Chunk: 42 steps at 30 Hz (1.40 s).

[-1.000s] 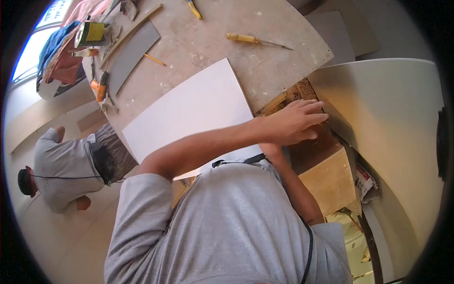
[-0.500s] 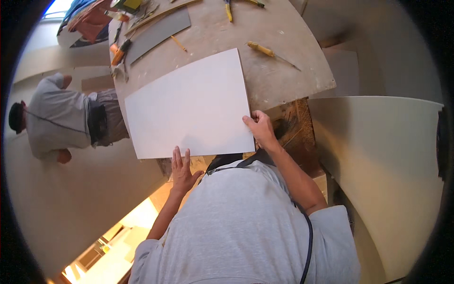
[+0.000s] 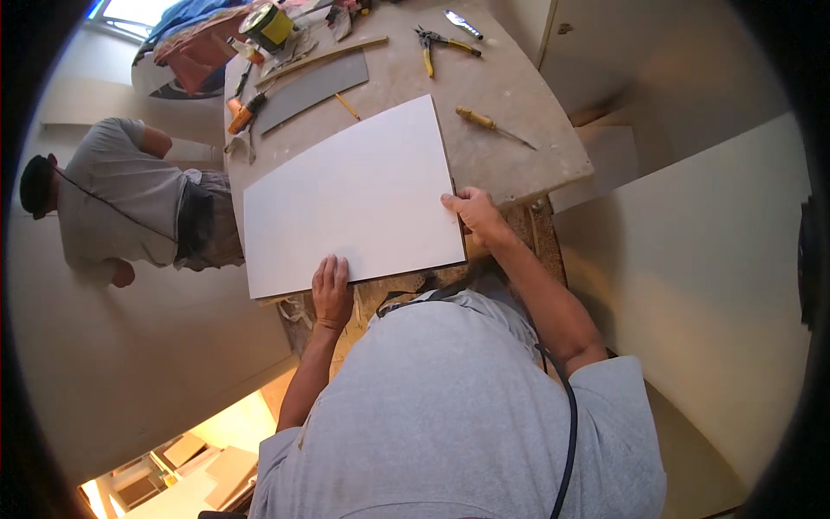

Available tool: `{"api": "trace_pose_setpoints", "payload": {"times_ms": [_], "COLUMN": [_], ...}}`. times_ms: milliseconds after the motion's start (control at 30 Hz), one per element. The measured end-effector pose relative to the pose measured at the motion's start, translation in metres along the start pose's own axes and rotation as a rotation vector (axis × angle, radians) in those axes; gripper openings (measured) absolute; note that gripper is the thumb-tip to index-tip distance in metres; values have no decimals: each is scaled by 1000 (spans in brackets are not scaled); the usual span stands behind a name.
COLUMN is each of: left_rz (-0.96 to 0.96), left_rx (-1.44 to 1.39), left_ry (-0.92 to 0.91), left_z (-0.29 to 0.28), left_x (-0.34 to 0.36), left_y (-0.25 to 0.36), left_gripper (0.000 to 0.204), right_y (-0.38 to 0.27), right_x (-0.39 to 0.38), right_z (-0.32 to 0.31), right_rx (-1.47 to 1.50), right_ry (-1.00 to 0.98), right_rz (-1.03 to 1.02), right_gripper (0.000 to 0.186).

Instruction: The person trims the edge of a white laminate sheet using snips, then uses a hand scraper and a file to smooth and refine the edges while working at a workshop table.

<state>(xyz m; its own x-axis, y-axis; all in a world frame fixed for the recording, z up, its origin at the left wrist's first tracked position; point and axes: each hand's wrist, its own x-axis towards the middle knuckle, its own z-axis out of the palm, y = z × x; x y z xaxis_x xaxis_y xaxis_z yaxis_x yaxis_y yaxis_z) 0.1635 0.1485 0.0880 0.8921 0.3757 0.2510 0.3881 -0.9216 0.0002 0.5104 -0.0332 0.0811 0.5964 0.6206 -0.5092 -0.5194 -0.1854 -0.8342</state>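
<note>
Head view: the right hand pinches the white board at its right edge, thumb on top. The left hand's fingers lie close together over its near edge; I can't tell if the thumb grips. The board lies on the table. This looks like steadying the board; the next move seems to need both hands on its edges. Half a second ago, the left fingers barely reached the board, with the thumb out wide.
</note>
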Motion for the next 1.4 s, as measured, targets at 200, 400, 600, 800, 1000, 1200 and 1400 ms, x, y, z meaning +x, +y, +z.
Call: {"api": "trace_pose_setpoints", "payload": {"times_ms": [200, 400, 600, 800, 1000, 1200, 1400], "left_rz": [180, 234, 304, 157, 314, 222, 243], "left_rx": [-35, -120, -168, -219, -251, -297, -263], "left_ry": [180, 215, 141, -50, 11, -40, 74], "left_z": [-74, -147, -187, -206, -207, -201, -196], "left_x": [26, 73, 137, 202, 268, 290, 295], "left_y": [-34, -85, -118, -130, -140, -147, -148], "left_gripper": [46, 38, 29, 27, 28, 31, 32], "right_y": [-38, -67, -80, -92, -97, -107, -117], "right_x": [-33, -68, -79, -58, -44, -26, 1], "right_z": [19, 56, 73, 18, -26, -2, 24], "right_rx": [236, 581, 623, 552, 15, -260, -288], "right_ry": [-87, -118, 0, -301, 195, 132, 26], "right_rz": [82, 189, 246, 308, -229, -600, -741], "right_gripper": [35, 32, 27, 41, 30, 31, 41]}}
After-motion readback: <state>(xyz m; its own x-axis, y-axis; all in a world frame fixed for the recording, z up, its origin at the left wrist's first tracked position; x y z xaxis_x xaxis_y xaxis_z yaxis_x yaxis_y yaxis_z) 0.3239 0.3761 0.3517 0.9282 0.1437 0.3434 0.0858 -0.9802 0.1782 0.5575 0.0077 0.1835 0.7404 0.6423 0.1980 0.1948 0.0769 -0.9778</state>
